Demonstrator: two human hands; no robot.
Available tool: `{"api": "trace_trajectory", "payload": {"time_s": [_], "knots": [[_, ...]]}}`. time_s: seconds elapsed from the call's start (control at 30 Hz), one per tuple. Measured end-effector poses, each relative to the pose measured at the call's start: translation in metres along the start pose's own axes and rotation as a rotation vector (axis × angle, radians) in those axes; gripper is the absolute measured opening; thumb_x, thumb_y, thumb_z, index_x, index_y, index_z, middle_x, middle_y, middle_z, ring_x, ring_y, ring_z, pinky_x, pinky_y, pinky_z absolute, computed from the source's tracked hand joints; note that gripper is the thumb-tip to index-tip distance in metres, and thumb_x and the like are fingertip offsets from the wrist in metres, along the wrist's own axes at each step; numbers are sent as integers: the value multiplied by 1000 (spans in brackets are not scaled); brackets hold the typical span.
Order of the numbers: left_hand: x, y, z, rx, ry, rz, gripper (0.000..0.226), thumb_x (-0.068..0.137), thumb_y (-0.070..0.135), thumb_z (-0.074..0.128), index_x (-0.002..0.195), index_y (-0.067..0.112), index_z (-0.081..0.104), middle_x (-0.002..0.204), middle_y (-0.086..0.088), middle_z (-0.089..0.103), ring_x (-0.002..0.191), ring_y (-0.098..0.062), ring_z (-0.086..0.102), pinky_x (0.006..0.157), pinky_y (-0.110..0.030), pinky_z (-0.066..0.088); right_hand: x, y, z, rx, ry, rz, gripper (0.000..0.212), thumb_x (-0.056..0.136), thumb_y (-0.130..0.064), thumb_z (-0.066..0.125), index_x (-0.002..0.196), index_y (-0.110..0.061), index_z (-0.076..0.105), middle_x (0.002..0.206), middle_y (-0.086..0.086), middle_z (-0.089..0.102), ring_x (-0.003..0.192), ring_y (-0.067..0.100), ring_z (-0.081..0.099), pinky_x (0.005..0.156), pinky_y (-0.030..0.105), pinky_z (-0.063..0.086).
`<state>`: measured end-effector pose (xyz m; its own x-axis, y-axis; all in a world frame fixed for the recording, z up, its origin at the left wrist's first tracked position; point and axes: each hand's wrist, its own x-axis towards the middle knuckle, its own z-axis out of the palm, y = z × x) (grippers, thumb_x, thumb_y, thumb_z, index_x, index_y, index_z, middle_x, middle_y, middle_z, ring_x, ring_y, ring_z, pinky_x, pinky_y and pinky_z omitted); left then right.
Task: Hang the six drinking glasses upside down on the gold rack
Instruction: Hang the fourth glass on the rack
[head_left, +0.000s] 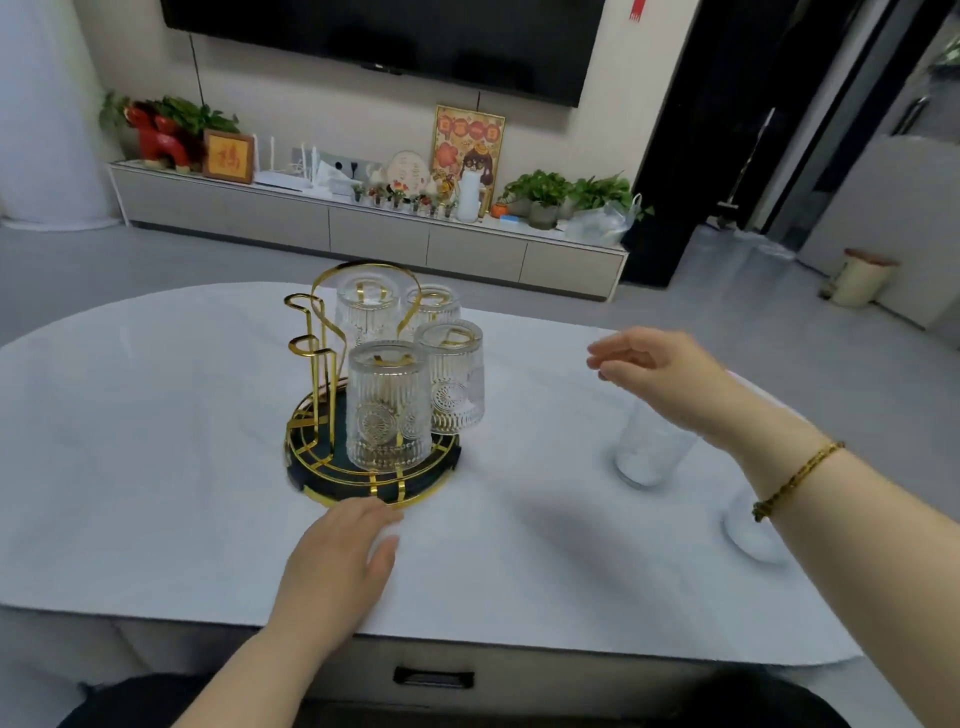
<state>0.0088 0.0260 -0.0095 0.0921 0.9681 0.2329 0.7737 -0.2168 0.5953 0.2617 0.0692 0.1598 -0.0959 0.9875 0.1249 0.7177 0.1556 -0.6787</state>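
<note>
The gold rack (317, 332) stands on its round dark tray (447, 465) in the middle of the white table (156, 467). Several ribbed drinking glasses hang upside down on it, the nearest one (387, 410) at the front and another (454, 376) behind it to the right. Two gold loops on the rack's left side are bare. One loose glass (649, 447) stands on the table to the right, partly behind my right forearm; a second glass (748, 535) sits nearer, under my wrist. My left hand (337, 566) lies flat just in front of the tray. My right hand (654, 369) hovers open above the loose glass.
A long low cabinet (374, 228) with plants, frames and ornaments runs along the far wall under a black television (384, 36). A small bin (862, 278) stands on the floor at the right. The table's near edge (467, 644) is close to my body.
</note>
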Motion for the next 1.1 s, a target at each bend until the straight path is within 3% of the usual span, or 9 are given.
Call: {"api": "trace_trajectory", "payload": {"time_s": [0.1, 0.27, 0.4, 0.53, 0.7, 0.93, 1.1], "knots": [[-6, 19, 22, -20, -85, 78, 31, 89, 20, 49, 120, 19, 54, 133, 1, 51, 126, -14, 40, 105, -26, 29, -36, 48, 6, 80, 116, 118, 18, 83, -9, 53, 99, -13, 60, 100, 4, 62, 90, 14, 56, 75, 19, 41], [-1, 32, 52, 118, -171, 86, 41, 92, 31, 42, 132, 22, 41, 147, 4, 34, 136, -11, 26, 111, -25, 18, -65, 118, 35, 227, 319, 339, 30, 80, -13, 58, 110, -8, 54, 115, 10, 59, 94, 14, 51, 80, 23, 37], [1, 32, 58, 189, -149, 74, 42, 91, 31, 45, 130, 19, 43, 145, 1, 37, 134, -16, 31, 112, -30, 21, -62, 151, 60, 276, 365, 426, 57, 77, -21, 63, 127, -11, 36, 133, 8, 42, 112, 17, 42, 88, 25, 34], [0, 33, 59, 209, -142, 74, 41, 90, 30, 47, 129, 18, 45, 143, -1, 41, 133, -18, 34, 111, -33, 24, -41, 169, 73, 324, 400, 492, 85, 72, -26, 68, 137, -12, 15, 146, 9, 25, 133, 24, 27, 106, 37, 29], [0, 30, 60, 232, -154, 74, 42, 91, 34, 42, 132, 24, 40, 146, 5, 35, 135, -12, 27, 113, -29, 19, -10, 180, 77, 296, 466, 488, 103, 64, -28, 74, 139, -12, 6, 145, 11, 29, 133, 27, 29, 108, 44, 29], [2, 27, 61, 223, -155, 78, 42, 90, 35, 43, 131, 27, 41, 145, 8, 35, 136, -10, 26, 113, -27, 18, 11, 187, 81, 172, 585, 494, 99, 60, -33, 75, 137, -14, 16, 142, 10, 37, 130, 28, 34, 106, 44, 29], [1, 27, 61, 188, -137, 77, 41, 88, 32, 48, 128, 23, 46, 143, 3, 41, 134, -14, 31, 112, -31, 21, 14, 189, 79, 169, 590, 542, 85, 62, -35, 73, 127, -7, 27, 127, 14, 49, 117, 33, 45, 97, 40, 38]]}}
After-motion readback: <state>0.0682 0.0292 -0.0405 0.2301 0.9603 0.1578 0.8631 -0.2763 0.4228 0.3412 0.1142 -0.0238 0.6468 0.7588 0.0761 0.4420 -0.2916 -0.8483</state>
